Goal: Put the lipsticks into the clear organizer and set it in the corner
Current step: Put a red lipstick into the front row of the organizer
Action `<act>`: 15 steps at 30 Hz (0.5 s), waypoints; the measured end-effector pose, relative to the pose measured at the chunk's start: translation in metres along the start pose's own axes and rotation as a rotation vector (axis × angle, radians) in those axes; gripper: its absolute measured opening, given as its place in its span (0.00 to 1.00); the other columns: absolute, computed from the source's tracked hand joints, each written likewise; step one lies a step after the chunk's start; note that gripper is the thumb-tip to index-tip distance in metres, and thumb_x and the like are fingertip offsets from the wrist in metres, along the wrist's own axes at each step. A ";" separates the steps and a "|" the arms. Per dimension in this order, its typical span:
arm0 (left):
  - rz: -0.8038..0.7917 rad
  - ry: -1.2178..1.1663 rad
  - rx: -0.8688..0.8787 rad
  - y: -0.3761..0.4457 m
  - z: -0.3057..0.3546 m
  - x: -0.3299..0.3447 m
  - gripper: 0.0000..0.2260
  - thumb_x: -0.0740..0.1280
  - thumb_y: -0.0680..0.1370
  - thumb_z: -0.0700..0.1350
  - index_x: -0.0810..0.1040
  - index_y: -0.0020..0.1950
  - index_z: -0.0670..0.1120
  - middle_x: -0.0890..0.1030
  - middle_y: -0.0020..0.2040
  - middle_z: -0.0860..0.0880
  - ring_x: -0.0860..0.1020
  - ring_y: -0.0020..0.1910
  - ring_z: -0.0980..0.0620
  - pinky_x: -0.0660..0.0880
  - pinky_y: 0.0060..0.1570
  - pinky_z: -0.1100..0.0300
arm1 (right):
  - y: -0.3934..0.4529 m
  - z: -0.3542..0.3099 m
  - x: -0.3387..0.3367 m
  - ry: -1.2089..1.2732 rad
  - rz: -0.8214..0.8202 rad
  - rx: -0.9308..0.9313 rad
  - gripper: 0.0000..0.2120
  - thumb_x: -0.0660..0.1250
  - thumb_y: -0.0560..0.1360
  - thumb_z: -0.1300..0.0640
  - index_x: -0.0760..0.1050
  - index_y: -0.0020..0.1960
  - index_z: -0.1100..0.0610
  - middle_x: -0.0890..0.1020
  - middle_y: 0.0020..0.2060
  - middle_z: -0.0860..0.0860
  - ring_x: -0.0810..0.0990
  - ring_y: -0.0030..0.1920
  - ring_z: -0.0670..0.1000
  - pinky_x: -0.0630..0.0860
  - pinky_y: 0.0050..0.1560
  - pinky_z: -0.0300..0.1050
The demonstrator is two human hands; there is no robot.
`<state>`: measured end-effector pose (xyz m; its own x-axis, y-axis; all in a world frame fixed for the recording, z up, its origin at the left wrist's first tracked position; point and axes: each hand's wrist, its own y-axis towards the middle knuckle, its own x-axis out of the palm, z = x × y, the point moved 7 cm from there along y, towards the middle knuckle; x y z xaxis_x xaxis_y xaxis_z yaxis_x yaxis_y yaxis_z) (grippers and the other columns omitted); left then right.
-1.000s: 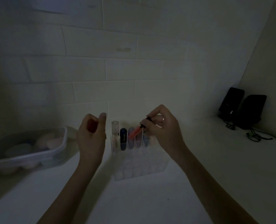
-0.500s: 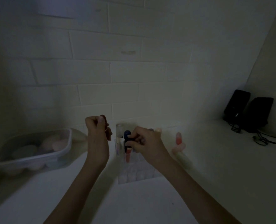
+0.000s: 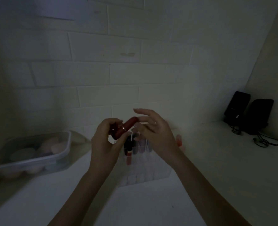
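Over the clear organizer (image 3: 140,170), mid-counter with several tubes already slotted, the left hand (image 3: 105,144) pinched 1 red lipstick (image 3: 125,128) while the right hand (image 3: 154,129) reached with fingers spread, empty. Loading step; next likely needed a handover into a free slot.

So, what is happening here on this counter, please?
A person is sorting lipsticks into a clear organizer on a white counter. The left hand holds a red lipstick tilted above the organizer, and the right hand reaches for its tip with open fingers. Several tubes already stand in the back row. A plastic tub sits at the left, and two black speakers stand in the right corner.
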<state>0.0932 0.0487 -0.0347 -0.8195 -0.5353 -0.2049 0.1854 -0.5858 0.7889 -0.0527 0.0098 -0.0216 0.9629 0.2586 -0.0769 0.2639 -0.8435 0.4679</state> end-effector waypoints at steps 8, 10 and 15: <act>-0.028 0.006 0.027 -0.001 0.004 0.001 0.12 0.73 0.70 0.42 0.75 0.50 0.50 0.77 0.47 0.60 0.77 0.46 0.62 0.76 0.47 0.64 | 0.003 0.003 -0.017 0.135 0.051 0.029 0.08 0.63 0.76 0.68 0.75 0.54 0.64 0.81 0.46 0.59 0.83 0.44 0.48 0.82 0.45 0.44; -0.045 0.041 0.054 -0.002 0.006 0.002 0.11 0.72 0.69 0.45 0.76 0.49 0.50 0.77 0.45 0.59 0.77 0.45 0.62 0.74 0.46 0.66 | 0.002 0.004 -0.015 0.177 0.038 0.058 0.09 0.63 0.76 0.68 0.75 0.55 0.62 0.81 0.47 0.59 0.83 0.45 0.49 0.82 0.46 0.45; -0.102 0.077 0.072 -0.005 0.007 0.008 0.16 0.71 0.68 0.51 0.74 0.52 0.47 0.75 0.45 0.58 0.74 0.47 0.67 0.67 0.47 0.75 | 0.005 -0.003 -0.023 0.116 0.090 0.021 0.08 0.64 0.75 0.68 0.77 0.53 0.62 0.81 0.47 0.58 0.83 0.45 0.50 0.83 0.47 0.47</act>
<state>0.0818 0.0515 -0.0364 -0.7878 -0.5217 -0.3275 0.0616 -0.5958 0.8008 -0.0736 0.0013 -0.0148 0.9701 0.2332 0.0677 0.1790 -0.8750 0.4499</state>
